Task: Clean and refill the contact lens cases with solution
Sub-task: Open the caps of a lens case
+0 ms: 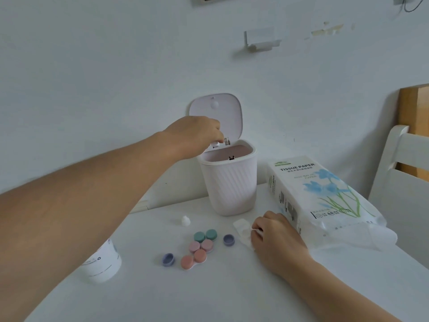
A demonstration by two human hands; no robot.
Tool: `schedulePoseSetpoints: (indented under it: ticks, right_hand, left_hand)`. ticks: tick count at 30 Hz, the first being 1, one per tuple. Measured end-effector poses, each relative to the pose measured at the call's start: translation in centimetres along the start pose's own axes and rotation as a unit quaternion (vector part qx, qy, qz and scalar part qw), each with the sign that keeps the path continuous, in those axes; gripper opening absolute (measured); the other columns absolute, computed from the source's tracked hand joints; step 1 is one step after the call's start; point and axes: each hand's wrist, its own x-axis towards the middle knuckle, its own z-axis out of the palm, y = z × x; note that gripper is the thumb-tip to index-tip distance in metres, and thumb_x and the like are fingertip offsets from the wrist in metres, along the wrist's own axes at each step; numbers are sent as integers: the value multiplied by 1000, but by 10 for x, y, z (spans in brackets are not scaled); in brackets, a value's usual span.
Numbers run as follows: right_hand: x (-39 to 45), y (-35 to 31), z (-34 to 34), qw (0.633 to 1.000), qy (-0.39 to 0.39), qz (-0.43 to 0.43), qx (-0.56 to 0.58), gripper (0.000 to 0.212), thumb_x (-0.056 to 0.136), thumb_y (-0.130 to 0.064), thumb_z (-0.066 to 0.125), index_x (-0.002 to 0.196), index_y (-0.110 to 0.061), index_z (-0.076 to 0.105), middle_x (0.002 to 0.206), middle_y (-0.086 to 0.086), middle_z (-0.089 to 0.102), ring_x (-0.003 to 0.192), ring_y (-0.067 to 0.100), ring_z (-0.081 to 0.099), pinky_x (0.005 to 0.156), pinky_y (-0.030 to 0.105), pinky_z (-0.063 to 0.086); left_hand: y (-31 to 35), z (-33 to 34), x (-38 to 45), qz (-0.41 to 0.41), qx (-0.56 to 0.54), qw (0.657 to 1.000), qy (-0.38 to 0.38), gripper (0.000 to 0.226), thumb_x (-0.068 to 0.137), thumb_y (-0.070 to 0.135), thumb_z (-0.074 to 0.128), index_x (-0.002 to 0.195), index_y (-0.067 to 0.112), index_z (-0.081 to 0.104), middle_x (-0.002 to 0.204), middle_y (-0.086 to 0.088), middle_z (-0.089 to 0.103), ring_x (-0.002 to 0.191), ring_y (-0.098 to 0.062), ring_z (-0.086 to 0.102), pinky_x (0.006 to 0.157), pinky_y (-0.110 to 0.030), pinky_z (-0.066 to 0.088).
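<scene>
Left hand (195,133) holds something small over the bin (228,182) (lid up).

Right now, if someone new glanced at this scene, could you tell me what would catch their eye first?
Most striking is the left hand reaching over the open bin at the back of the table, pinching something small and white above its mouth. Next come the coloured lens cases clustered at the table's middle, green, pink and coral. At right, the right hand rests on a clear case base beside the tissue paper pack.
</scene>
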Motion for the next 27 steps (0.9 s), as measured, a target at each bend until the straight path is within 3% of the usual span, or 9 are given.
schedulePoseSetpoints:
  ticks: [19, 27]
  right_hand:
    - [0, 3, 3, 1000, 9, -8, 7, 20, 97, -24, 49, 83, -22, 63, 91, -10, 50, 96, 15, 44, 73, 26, 35]
    - [0, 3, 2, 1000, 6, -13, 8, 20, 97, -22, 49, 84, -20, 64, 89, -11, 48, 98, 16, 46, 75, 27, 39]
  left_hand:
    - [2, -4, -16, -35, 12, 999, -8, 46, 96, -1, 52, 131, 26, 62, 120, 0, 57, 106, -28, 60, 81, -43, 52]
    - [2, -3, -17, -50, 3, 999, -13, 46, 96, 1, 52, 131, 29, 62, 120, 2, 57, 105, -27, 61, 75, -38, 48]
